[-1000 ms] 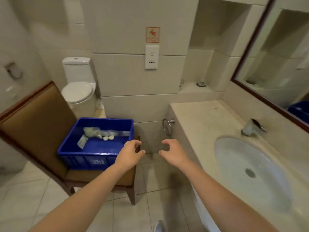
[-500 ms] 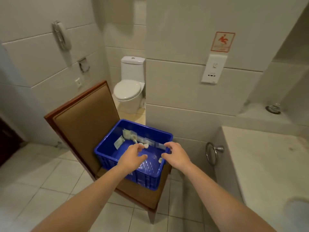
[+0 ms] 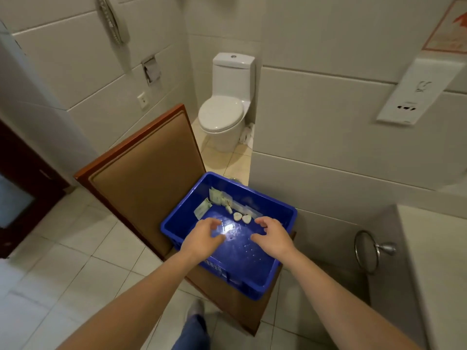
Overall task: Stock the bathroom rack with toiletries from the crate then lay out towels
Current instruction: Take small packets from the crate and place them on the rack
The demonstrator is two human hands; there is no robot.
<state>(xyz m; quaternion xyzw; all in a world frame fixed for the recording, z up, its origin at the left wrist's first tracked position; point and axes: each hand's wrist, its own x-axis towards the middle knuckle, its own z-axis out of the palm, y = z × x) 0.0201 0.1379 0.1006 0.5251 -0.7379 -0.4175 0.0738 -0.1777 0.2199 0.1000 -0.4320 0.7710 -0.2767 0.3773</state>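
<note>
A blue plastic crate (image 3: 283, 284) sits on the seat of a brown padded chair (image 3: 144, 173). Inside it, near the far wall, lie pale flat sachets (image 3: 214, 199) and two small heart-shaped white pieces (image 3: 241, 218). My left hand (image 3: 202, 238) hovers over the crate's left side, fingers loosely curled, holding nothing. My right hand (image 3: 274, 236) hovers over the middle of the crate, fingers also loosely curled and empty. Both hands stay just short of the toiletries. No rack or towels are in view.
A white toilet (image 3: 225, 114) stands beyond the chair in a tiled alcove. A stone counter (image 3: 439, 261) with a chrome towel ring (image 3: 366, 251) on its side is at the right. A wall phone (image 3: 112, 20), a socket panel (image 3: 414, 97) and a dark door (image 3: 22, 188) surround the tiled floor.
My view has swung left and down, away from the sink towards the crate. Both hands have moved forward from in front of the crate to over its inside.
</note>
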